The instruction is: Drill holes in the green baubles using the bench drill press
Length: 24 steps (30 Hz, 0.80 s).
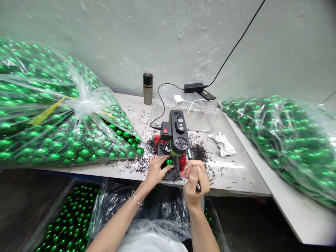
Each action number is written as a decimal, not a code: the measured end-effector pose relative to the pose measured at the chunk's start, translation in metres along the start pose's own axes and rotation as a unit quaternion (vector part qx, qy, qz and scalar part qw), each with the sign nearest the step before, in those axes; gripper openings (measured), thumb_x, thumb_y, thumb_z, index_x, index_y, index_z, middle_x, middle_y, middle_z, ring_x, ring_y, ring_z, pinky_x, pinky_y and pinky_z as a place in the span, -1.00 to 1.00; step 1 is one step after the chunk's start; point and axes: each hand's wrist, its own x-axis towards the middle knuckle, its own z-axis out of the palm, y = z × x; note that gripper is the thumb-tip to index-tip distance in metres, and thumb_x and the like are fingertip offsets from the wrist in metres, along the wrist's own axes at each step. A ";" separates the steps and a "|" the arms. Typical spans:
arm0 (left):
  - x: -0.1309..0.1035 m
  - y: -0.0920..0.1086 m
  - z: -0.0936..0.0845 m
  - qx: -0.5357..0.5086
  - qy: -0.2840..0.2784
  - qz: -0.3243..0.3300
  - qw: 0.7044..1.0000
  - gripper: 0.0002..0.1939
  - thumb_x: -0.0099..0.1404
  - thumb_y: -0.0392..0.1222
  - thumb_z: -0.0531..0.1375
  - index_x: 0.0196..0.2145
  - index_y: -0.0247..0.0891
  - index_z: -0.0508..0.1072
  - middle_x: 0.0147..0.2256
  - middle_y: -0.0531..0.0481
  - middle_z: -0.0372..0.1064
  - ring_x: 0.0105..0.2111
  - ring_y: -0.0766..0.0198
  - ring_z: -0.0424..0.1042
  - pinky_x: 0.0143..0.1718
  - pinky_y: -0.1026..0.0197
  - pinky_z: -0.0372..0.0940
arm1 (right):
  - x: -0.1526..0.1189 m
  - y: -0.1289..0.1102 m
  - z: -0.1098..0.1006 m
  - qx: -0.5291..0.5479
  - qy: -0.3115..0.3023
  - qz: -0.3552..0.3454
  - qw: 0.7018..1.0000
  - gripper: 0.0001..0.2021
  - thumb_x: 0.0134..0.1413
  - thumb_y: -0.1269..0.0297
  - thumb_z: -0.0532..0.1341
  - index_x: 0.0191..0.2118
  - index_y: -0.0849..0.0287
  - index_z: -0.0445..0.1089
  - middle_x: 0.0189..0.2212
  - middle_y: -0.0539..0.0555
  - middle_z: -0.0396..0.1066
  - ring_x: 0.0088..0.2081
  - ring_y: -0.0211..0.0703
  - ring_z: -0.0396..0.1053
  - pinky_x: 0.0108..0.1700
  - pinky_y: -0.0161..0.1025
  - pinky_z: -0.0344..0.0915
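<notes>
My left hand (156, 168) pinches a shiny green ball (169, 161) between thumb and fingers, just below the head of a small black bench machine (179, 131). The machine has round vents, small knobs and a red switch (165, 130). My right hand (195, 180) is wrapped round a lever with a black handle (198, 188) at the machine's right side. Short black strips (199, 151) and red bits (183, 163) lie scattered round the machine's base. The ball's underside is hidden.
Clear bags of green balls (52, 133) (278, 140) flank the table (244, 175). Behind the machine are a flask (148, 89), a clear plastic tray (202, 119), a power adapter (194, 87) and a phone-like black object (208, 95). White gloves (223, 143) lie right. Below sits an open bag of balls (70, 217).
</notes>
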 end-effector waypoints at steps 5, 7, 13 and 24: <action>-0.002 -0.003 0.002 -0.001 0.010 0.008 1.000 -0.69 0.28 -0.07 0.30 -0.05 -0.22 0.54 -0.13 -0.14 0.56 -0.10 0.04 0.45 0.06 -0.07 0.24 | -0.023 0.027 0.004 -0.004 0.000 -0.068 0.998 -0.72 0.29 0.40 -0.01 -0.49 0.13 0.18 -0.46 -0.03 0.27 -0.46 -0.29 0.28 -0.32 -0.22 0.29; -0.003 -0.002 0.001 0.002 0.010 0.008 1.000 -0.70 0.28 -0.08 0.30 -0.06 -0.22 0.54 -0.13 -0.14 0.55 -0.10 0.04 0.45 0.06 -0.08 0.23 | -0.030 0.037 0.008 -0.019 0.013 -0.097 0.995 -0.69 0.31 0.37 -0.04 -0.50 0.13 0.16 -0.46 -0.04 0.27 -0.45 -0.29 0.29 -0.22 -0.15 0.34; -0.003 0.000 0.001 0.001 0.003 -0.004 1.000 -0.72 0.30 -0.09 0.29 -0.05 -0.18 0.53 -0.12 -0.13 0.55 -0.08 0.03 0.44 0.10 -0.11 0.21 | -0.042 0.052 0.015 -0.012 0.039 -0.087 0.995 -0.66 0.36 0.27 -0.09 -0.49 0.12 0.14 -0.46 -0.05 0.26 -0.46 -0.28 0.33 -0.12 -0.03 0.39; 0.000 0.000 0.001 -0.028 0.000 -0.001 1.000 -0.69 0.28 -0.06 0.30 -0.04 -0.18 0.53 -0.13 -0.11 0.55 -0.10 0.05 0.45 0.08 -0.09 0.24 | -0.037 0.059 0.012 -0.071 -0.013 -0.170 0.983 -0.69 0.34 0.31 -0.07 -0.47 0.10 0.17 -0.47 -0.04 0.28 -0.42 -0.26 0.37 -0.16 -0.10 0.39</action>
